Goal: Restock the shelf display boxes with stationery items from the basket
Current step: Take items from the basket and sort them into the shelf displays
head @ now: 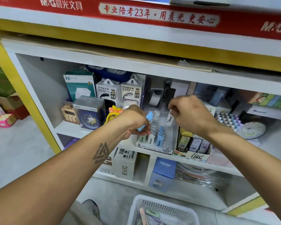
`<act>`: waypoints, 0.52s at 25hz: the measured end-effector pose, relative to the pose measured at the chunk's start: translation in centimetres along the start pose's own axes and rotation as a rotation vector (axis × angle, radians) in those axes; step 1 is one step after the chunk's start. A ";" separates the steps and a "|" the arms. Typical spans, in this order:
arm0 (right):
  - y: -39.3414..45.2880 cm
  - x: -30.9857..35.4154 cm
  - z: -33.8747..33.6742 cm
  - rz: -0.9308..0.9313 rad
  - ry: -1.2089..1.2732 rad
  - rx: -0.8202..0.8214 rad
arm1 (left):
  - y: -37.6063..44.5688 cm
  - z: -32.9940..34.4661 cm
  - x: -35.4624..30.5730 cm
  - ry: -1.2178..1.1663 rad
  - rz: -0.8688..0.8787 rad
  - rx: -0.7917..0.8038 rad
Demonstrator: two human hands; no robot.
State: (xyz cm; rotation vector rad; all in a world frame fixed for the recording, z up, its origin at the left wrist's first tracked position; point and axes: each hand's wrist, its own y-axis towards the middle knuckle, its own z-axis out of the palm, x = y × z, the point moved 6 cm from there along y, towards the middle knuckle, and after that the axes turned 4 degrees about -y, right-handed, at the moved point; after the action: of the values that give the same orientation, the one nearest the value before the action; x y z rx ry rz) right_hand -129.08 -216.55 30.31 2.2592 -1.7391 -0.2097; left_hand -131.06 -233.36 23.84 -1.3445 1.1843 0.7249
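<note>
The display box [154,143] stands at the front edge of the middle shelf [74,127], at the centre of the scene. It is a clear, slotted tray holding small upright packs in green, white and blue rows; a "2B" label shows on its near right corner.

The left hand [136,120] is over the left part of the display box. Its fingers are curled around several blue packs [147,120], which project upward and to the right from the grip. The forearm carries a triangular tattoo.

The right hand [190,114] is over the right part of the display box. Its fingers pinch one white pack [170,119] by the upper end; the pack hangs tilted above the tray's empty right slots.

Just to the right of the display box stands a second box [192,148] of lead refill packs, marked "100" on its front.

Far behind the hands, two white "POWER BANK" cartons [119,93] stand side by side. To their left are a teal carton [79,85] and a boxed blue alarm clock [88,112]. A yellow toy-like item [113,114] sits just left of the left hand.

The basket [162,210], white and perforated, stands on the floor near the person, below the shelf unit. It contains several pastel packs.

A red "M&G" banner [152,13] runs across the top of the shelf unit.
</note>
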 end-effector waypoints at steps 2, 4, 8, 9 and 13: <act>-1.2 0.2 -0.3 -0.008 0.017 0.034 | -0.2 0.3 0.1 -0.014 -0.006 -0.001; -1.5 0.5 0.0 -0.006 -0.008 0.048 | -0.4 0.4 0.1 0.009 -0.002 -0.010; -1.2 1.0 0.4 0.022 0.080 0.068 | -0.6 -0.1 -0.4 0.041 0.020 -0.042; -1.2 1.1 0.5 0.025 0.115 0.083 | -0.7 -0.4 -0.5 0.039 0.023 -0.050; -2.0 1.4 1.2 -0.002 0.079 0.196 | -0.8 -1.1 -0.8 0.035 0.031 -0.053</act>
State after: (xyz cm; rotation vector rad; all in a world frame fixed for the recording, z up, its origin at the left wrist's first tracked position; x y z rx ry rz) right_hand -127.20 -217.61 28.63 2.3684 -1.7868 0.0517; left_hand -130.83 -234.37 25.01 -1.3906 1.2240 0.7625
